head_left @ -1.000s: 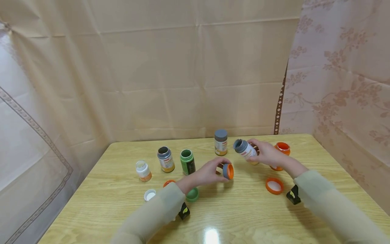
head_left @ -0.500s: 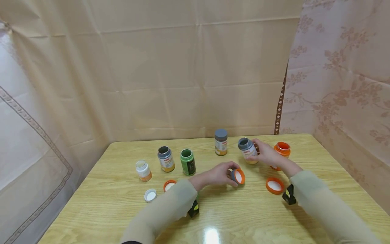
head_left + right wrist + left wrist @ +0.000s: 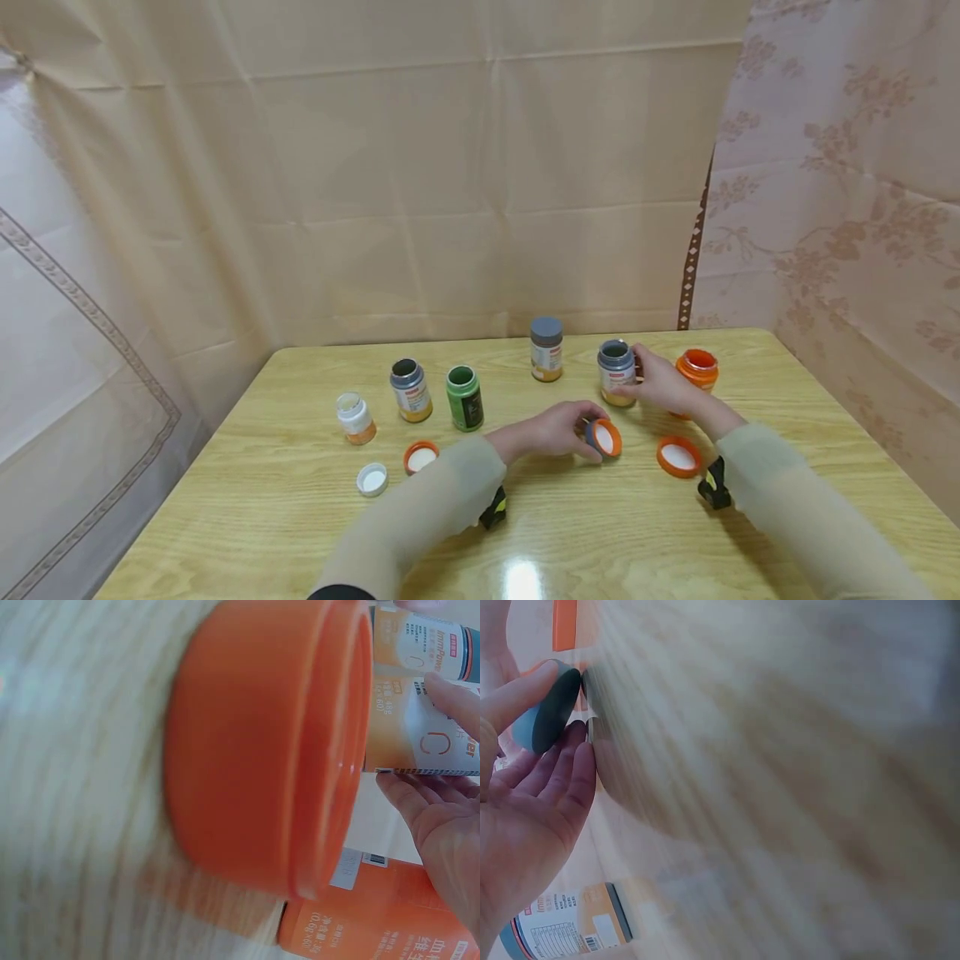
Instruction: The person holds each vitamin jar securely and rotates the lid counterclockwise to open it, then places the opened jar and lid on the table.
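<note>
My left hand (image 3: pixel 558 429) pinches a grey screw cap (image 3: pixel 604 437) with an orange rim and white liner. The cap's open side faces right, tilted up, and its edge is close over the table. In the left wrist view, thumb and fingers grip the cap (image 3: pixel 555 712) from either side. To the right, my right hand (image 3: pixel 660 385) holds an uncapped pill bottle (image 3: pixel 617 377) with a grey neck, white label and yellow base. That bottle stands upright on the table, its mouth up. The right wrist view shows fingers and thumb around its labelled body (image 3: pixel 420 735).
An open orange bottle (image 3: pixel 697 371) stands right of my right hand, its orange cap (image 3: pixel 678 457) in front. Behind is a capped grey bottle (image 3: pixel 546 350). Leftward stand open grey-necked (image 3: pixel 412 392), green (image 3: pixel 465 400) and white (image 3: pixel 356 419) bottles, with white (image 3: pixel 372 479) and orange (image 3: pixel 421 457) caps nearby.
My right hand has brought the tilted bottle upright onto the table, slightly rightward. My left hand has moved right with the cap, whose white liner now shows.
</note>
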Available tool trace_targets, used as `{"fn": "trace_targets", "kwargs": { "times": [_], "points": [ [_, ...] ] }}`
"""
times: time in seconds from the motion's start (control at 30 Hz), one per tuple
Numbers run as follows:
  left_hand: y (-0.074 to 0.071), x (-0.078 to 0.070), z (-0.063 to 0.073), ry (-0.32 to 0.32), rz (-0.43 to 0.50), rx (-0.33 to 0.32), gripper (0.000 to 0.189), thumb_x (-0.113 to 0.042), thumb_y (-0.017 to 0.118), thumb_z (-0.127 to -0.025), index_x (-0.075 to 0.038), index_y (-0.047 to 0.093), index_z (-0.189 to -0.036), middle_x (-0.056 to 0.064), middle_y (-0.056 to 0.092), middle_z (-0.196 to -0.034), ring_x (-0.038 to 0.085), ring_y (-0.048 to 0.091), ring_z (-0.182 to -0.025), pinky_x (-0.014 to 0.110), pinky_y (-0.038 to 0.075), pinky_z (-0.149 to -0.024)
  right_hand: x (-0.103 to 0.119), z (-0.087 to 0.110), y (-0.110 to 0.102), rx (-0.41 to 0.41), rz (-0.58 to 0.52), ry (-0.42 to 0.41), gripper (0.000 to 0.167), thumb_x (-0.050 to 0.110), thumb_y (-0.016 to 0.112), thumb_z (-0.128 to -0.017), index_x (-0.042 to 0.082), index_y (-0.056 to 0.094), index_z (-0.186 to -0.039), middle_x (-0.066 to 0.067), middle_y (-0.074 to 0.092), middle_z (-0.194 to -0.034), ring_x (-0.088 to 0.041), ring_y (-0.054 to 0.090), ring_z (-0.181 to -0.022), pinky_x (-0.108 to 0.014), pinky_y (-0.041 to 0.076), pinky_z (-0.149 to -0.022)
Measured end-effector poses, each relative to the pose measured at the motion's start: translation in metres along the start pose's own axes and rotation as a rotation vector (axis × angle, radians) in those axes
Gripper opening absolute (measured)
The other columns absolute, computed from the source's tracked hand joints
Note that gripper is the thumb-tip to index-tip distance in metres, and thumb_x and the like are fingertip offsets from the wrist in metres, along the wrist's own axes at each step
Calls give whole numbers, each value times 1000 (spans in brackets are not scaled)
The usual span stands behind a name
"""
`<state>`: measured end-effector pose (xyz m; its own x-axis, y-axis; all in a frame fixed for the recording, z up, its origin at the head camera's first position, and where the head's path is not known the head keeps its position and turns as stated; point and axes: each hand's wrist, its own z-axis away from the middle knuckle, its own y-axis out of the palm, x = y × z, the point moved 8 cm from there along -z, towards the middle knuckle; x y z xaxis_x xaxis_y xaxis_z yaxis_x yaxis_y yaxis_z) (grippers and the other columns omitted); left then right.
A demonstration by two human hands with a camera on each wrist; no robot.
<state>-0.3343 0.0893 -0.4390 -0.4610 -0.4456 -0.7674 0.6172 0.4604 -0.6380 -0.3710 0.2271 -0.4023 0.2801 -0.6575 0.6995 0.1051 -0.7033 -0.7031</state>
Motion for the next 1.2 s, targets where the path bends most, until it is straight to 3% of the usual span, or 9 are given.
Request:
{"fn": "trace_targets", "kwargs": {
  "times": [0.27, 0.7, 1.2],
  "points": [
    [2, 0, -10, -3, -80, -15, 50, -6, 85, -74, -3, 61, -118, -2, 63, -105, 2, 55, -90, 14, 42, -84, -6, 0, 2, -8, -27, 0, 67, 20, 77, -85, -10, 38, -130, -32, 52, -124, -48, 50, -118, -57, 40, -98],
    [4, -1, -10, -15, -158, 12, 47, -8, 86, -73, -3, 64, -115, -5, 63, -97, 0, 54, -85, 13, 41, -83, -5, 2, 4, -14, -66, 4, 70, 17, 77, -85, -13, 35, -132, -34, 51, -126, -49, 49, -118, -57, 39, -99],
    [3, 4, -11, -92, -127, -3, 48, -7, 86, -73, -6, 64, -115, -7, 62, -94, 2, 54, -85, 15, 42, -83, -13, -2, 5, -33, -68, 28, 67, 19, 78, -84, -11, 38, -130, -32, 52, -125, -47, 51, -116, -57, 39, -99]
  ]
}}
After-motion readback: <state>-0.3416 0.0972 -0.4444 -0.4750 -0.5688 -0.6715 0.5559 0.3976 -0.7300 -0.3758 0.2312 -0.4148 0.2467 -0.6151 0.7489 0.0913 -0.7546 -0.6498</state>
